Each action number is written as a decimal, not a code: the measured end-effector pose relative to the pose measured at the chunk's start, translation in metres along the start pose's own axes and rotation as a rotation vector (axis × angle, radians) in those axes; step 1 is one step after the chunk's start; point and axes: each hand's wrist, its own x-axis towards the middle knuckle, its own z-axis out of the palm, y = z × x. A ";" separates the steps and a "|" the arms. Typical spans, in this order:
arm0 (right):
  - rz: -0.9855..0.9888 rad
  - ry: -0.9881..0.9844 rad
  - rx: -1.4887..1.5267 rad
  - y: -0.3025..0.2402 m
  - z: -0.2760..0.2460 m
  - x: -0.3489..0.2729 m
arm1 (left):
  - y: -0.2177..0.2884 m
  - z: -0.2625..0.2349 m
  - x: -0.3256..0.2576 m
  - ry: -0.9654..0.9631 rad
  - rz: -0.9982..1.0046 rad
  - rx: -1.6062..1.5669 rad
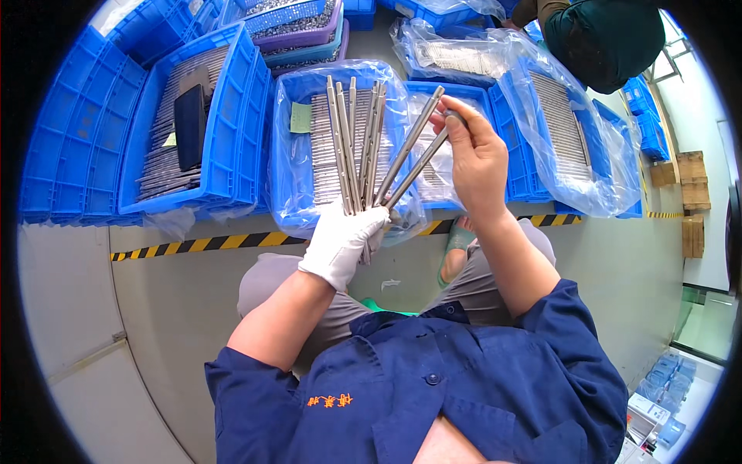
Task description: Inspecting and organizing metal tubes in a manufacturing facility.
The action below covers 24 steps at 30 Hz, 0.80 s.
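Note:
My left hand [340, 241], in a white glove, is closed round the lower ends of several metal rods [349, 147], which fan out upward. Two rods lean off to the right of the bunch. My bare right hand [477, 155] pinches the upper end of the rightmost rod [421, 166] between thumb and fingers, while its lower end stays at the glove. Behind the bunch stands a blue crate [282, 174] lined with clear plastic, holding rows of similar rods. A green paper note [300, 118] sticks to its inner left side.
More blue crates of rods stand left [232, 139] and right [525, 155]; a dark flat object [189, 127] lies on the left one. Purple basket [301, 37] holds small metal parts. Yellow-black tape [224, 243] crosses the floor. Another person [603, 42] is at the far right.

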 end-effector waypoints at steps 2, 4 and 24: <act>0.014 -0.099 0.020 0.001 -0.007 0.005 | 0.001 -0.002 0.003 0.016 -0.024 -0.049; 0.147 -0.270 0.163 -0.003 -0.020 0.013 | 0.008 -0.007 0.004 0.014 -0.012 -0.012; 0.188 -0.591 0.336 -0.011 -0.071 0.038 | 0.020 -0.025 0.003 -0.075 -0.015 0.433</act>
